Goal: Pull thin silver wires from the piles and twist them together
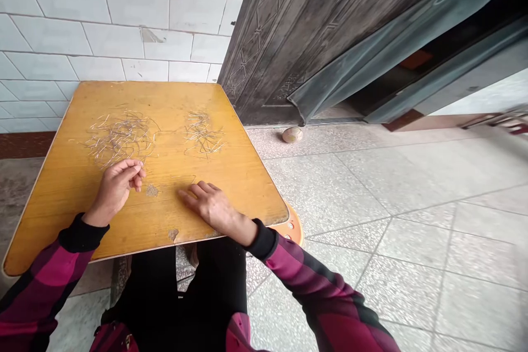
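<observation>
A small yellow wooden table (165, 99) carries two loose heaps of thin metal wire pieces: a bigger heap (119, 136) at the left and a smaller heap (202, 133) to the right. My left hand (117, 182) rests at the near edge of the bigger heap, fingers curled with the tips pinched together on a few wires. My right hand (208, 204) lies palm down on the tabletop below the smaller heap, fingers pressed together against the wood, with a single thin wire (185, 179) just beyond its fingertips.
A white tiled wall (103, 16) stands behind the table. A dark carved door (313, 27) hangs ajar at the right. A round stone (292, 135) lies on the speckled floor by the threshold. An orange stool (291, 226) pokes out under the table's right corner.
</observation>
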`<act>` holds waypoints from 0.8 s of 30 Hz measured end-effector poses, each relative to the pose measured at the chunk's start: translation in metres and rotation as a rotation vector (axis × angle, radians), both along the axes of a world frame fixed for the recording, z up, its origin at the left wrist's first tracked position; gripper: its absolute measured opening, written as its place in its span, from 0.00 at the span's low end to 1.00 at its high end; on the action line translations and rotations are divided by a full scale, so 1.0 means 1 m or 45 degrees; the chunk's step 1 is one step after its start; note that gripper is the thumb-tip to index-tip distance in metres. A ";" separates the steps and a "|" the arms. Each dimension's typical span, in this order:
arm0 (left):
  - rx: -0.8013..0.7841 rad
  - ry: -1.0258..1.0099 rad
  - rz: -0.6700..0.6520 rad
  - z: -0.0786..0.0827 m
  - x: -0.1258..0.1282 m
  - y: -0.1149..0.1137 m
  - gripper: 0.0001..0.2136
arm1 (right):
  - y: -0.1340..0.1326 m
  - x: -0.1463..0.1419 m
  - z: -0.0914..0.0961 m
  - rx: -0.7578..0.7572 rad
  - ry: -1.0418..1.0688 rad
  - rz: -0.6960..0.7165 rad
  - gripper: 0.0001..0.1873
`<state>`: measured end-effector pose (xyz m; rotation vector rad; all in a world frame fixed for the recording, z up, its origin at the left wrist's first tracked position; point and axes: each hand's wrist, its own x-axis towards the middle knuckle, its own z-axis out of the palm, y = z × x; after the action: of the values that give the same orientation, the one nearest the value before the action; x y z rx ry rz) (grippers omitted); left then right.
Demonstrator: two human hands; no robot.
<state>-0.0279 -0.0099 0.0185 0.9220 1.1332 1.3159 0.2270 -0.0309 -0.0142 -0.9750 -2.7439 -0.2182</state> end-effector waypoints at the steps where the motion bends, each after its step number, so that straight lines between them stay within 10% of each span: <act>1: 0.000 0.001 -0.004 -0.001 0.000 -0.001 0.10 | 0.007 -0.001 -0.002 -0.008 -0.046 0.032 0.15; 16: -0.029 0.067 -0.128 -0.009 0.008 -0.004 0.10 | 0.151 0.038 -0.005 -0.171 0.182 -0.014 0.16; 20: -0.019 0.085 -0.123 -0.013 0.009 -0.006 0.09 | 0.131 0.027 0.000 -0.279 0.563 -0.102 0.14; 24: 0.042 0.168 -0.116 -0.019 0.012 -0.011 0.09 | 0.069 -0.010 -0.002 -0.995 1.183 -0.053 0.14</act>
<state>-0.0157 -0.0205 -0.0007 1.0855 1.1594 1.2176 0.2173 0.0384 -0.0164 -0.9305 -1.8925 1.0865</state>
